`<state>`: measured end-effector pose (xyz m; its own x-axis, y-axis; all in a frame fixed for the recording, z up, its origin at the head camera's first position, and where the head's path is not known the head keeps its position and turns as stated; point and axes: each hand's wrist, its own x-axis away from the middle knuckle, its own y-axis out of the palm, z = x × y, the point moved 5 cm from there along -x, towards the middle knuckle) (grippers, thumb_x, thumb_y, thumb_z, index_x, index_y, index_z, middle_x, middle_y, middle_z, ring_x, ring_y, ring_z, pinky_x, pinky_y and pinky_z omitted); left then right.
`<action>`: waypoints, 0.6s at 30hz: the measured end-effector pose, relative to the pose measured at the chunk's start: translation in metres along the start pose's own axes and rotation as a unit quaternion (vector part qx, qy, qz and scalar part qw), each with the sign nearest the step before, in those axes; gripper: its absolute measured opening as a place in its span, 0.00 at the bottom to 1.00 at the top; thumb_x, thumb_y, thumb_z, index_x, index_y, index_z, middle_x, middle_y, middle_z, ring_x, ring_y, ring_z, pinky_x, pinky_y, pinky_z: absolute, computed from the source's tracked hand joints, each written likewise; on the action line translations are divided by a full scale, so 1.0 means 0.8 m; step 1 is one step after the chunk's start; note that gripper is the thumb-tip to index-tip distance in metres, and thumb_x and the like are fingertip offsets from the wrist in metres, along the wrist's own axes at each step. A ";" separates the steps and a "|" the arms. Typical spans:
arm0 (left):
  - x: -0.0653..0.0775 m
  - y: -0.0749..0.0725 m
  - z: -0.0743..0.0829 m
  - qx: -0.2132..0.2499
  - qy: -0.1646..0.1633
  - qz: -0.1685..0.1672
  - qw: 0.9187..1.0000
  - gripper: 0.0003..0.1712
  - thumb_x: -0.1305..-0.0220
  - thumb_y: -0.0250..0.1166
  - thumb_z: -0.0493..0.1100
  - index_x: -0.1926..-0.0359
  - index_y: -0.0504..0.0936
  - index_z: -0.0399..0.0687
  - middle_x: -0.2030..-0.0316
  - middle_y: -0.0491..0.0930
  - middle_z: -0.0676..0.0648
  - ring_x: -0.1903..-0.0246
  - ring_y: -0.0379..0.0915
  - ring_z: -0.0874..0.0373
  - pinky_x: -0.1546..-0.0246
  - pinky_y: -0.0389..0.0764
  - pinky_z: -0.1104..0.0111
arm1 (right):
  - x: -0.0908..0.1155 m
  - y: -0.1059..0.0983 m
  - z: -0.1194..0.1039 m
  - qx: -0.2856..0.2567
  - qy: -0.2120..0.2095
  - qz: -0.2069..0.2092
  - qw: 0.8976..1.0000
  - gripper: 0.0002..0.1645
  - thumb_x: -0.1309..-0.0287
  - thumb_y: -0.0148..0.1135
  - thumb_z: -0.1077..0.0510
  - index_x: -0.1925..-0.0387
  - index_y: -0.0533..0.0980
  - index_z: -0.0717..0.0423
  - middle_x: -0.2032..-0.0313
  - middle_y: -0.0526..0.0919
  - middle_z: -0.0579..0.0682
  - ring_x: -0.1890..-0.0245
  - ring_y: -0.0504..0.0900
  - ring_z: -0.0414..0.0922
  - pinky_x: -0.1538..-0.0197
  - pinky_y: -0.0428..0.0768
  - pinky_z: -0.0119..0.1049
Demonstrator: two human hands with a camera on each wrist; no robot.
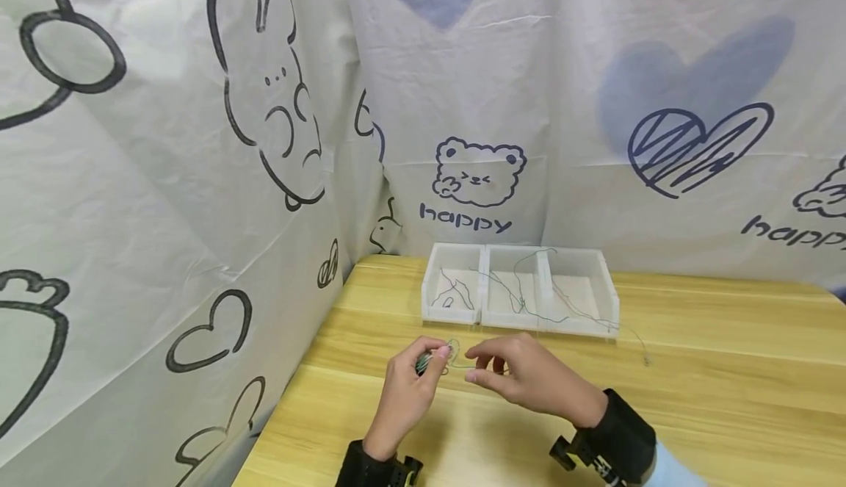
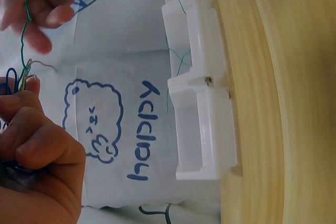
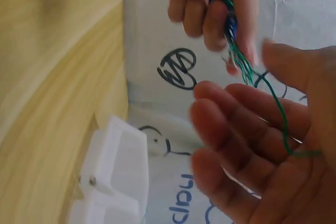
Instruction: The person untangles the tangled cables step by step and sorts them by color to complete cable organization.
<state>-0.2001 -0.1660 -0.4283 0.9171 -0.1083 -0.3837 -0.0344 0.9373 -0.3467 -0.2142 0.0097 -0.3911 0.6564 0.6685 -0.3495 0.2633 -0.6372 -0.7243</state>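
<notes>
My left hand grips a small bundle of thin wires, green, blue and grey, between thumb and curled fingers. One green wire runs out of the bundle to my right hand, which pinches it at the fingertips just right of the left hand. Both hands hover over the wooden table, in front of a white plastic tray with three compartments.
Loose thin wires lie in the tray's compartments, and one trails over its front rim onto the table at the right. Printed white sheets wall in the table on the left and at the back.
</notes>
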 end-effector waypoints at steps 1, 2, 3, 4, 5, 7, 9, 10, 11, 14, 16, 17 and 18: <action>-0.001 0.002 0.001 0.001 0.002 -0.001 1.000 0.12 0.33 0.55 0.52 0.59 0.80 0.52 0.69 0.80 0.51 0.71 0.77 0.60 0.73 0.77 0.66 | 0.000 0.002 0.000 0.000 0.000 -0.002 1.000 0.19 0.39 0.58 0.45 0.53 0.79 0.51 0.70 0.79 0.34 0.73 0.75 0.31 0.70 0.75 0.29; -0.001 0.003 0.002 0.003 0.004 -0.002 1.000 0.12 0.33 0.55 0.52 0.59 0.80 0.52 0.69 0.80 0.51 0.71 0.77 0.60 0.73 0.77 0.66 | 0.000 0.003 0.000 -0.002 0.001 -0.002 1.000 0.19 0.40 0.60 0.46 0.52 0.78 0.52 0.72 0.78 0.33 0.75 0.75 0.31 0.71 0.75 0.29; -0.002 0.005 0.003 0.003 0.007 -0.004 1.000 0.12 0.32 0.55 0.52 0.59 0.80 0.52 0.69 0.80 0.51 0.71 0.77 0.60 0.72 0.77 0.66 | 0.000 0.004 0.000 -0.003 0.001 0.001 1.000 0.19 0.41 0.61 0.48 0.52 0.78 0.53 0.73 0.77 0.33 0.76 0.74 0.31 0.73 0.74 0.28; -0.002 0.006 0.003 0.004 0.009 -0.006 1.000 0.12 0.32 0.55 0.52 0.59 0.80 0.52 0.69 0.80 0.51 0.71 0.77 0.59 0.71 0.77 0.66 | 0.001 0.003 0.000 -0.004 0.000 0.008 1.000 0.19 0.41 0.62 0.50 0.51 0.77 0.54 0.74 0.77 0.33 0.78 0.73 0.32 0.74 0.73 0.28; -0.003 0.007 0.004 0.004 0.010 -0.008 1.000 0.13 0.32 0.54 0.52 0.59 0.80 0.52 0.68 0.80 0.52 0.70 0.77 0.59 0.71 0.77 0.66 | 0.001 0.002 0.001 -0.006 -0.001 0.017 1.000 0.19 0.42 0.63 0.51 0.51 0.77 0.55 0.75 0.76 0.33 0.80 0.72 0.32 0.76 0.73 0.28; -0.003 0.009 0.006 0.004 0.009 -0.011 1.000 0.13 0.32 0.54 0.51 0.60 0.81 0.52 0.67 0.80 0.53 0.70 0.77 0.59 0.70 0.77 0.66 | 0.001 0.001 0.002 -0.010 -0.004 0.035 0.999 0.20 0.44 0.65 0.54 0.50 0.76 0.54 0.76 0.76 0.33 0.81 0.71 0.33 0.77 0.71 0.27; -0.004 0.011 0.009 0.006 0.007 -0.016 1.000 0.13 0.31 0.53 0.50 0.60 0.81 0.51 0.66 0.81 0.53 0.70 0.77 0.57 0.69 0.77 0.66 | 0.002 0.000 0.003 -0.019 -0.011 0.050 0.999 0.23 0.46 0.66 0.54 0.48 0.75 0.53 0.76 0.76 0.34 0.82 0.71 0.33 0.78 0.71 0.27; -0.004 0.012 0.011 0.010 0.006 -0.019 1.000 0.13 0.31 0.53 0.49 0.61 0.81 0.50 0.66 0.81 0.53 0.69 0.77 0.56 0.69 0.77 0.66 | 0.002 -0.001 0.003 -0.026 -0.018 0.055 0.998 0.25 0.46 0.67 0.54 0.46 0.74 0.52 0.76 0.76 0.34 0.82 0.71 0.33 0.78 0.71 0.27; -0.004 0.013 0.014 0.011 0.006 -0.023 1.000 0.13 0.31 0.53 0.47 0.61 0.82 0.48 0.66 0.81 0.53 0.69 0.77 0.55 0.68 0.77 0.66 | 0.002 0.000 0.002 -0.031 -0.026 0.058 0.998 0.26 0.46 0.67 0.54 0.45 0.73 0.51 0.75 0.76 0.35 0.81 0.71 0.33 0.78 0.72 0.27; -0.004 0.015 0.024 0.010 0.011 -0.035 0.999 0.12 0.30 0.53 0.43 0.64 0.82 0.44 0.67 0.82 0.50 0.70 0.77 0.55 0.68 0.77 0.66 | 0.002 0.000 0.000 -0.044 -0.056 0.060 0.996 0.27 0.45 0.65 0.54 0.43 0.72 0.51 0.74 0.77 0.36 0.80 0.72 0.32 0.77 0.73 0.27; -0.004 0.017 0.027 0.005 0.017 -0.042 0.999 0.13 0.30 0.53 0.42 0.65 0.82 0.43 0.68 0.82 0.49 0.71 0.77 0.56 0.68 0.77 0.66 | 0.004 0.000 -0.002 -0.044 -0.075 0.064 0.994 0.24 0.44 0.64 0.54 0.45 0.74 0.51 0.74 0.76 0.36 0.79 0.72 0.32 0.76 0.73 0.27; -0.003 0.017 0.027 -0.002 0.019 -0.045 0.999 0.13 0.30 0.53 0.42 0.65 0.82 0.44 0.69 0.82 0.49 0.71 0.76 0.58 0.69 0.77 0.67 | 0.004 -0.001 -0.002 -0.042 -0.082 0.067 0.993 0.22 0.44 0.64 0.54 0.47 0.76 0.50 0.73 0.76 0.35 0.78 0.72 0.32 0.76 0.73 0.27; -0.003 0.018 0.026 -0.006 0.023 -0.050 0.998 0.13 0.30 0.53 0.43 0.65 0.82 0.45 0.71 0.81 0.50 0.71 0.76 0.58 0.69 0.77 0.67 | 0.005 -0.001 -0.003 -0.040 -0.089 0.073 0.993 0.19 0.44 0.64 0.55 0.49 0.77 0.50 0.73 0.77 0.35 0.77 0.73 0.31 0.75 0.73 0.26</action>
<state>-0.1946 -0.1453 -0.4142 0.8970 -0.2159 -0.3856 0.0508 0.9171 -0.3953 -0.2104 0.0120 -0.3903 0.5587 0.6198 -0.5511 0.2348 -0.7555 -0.6116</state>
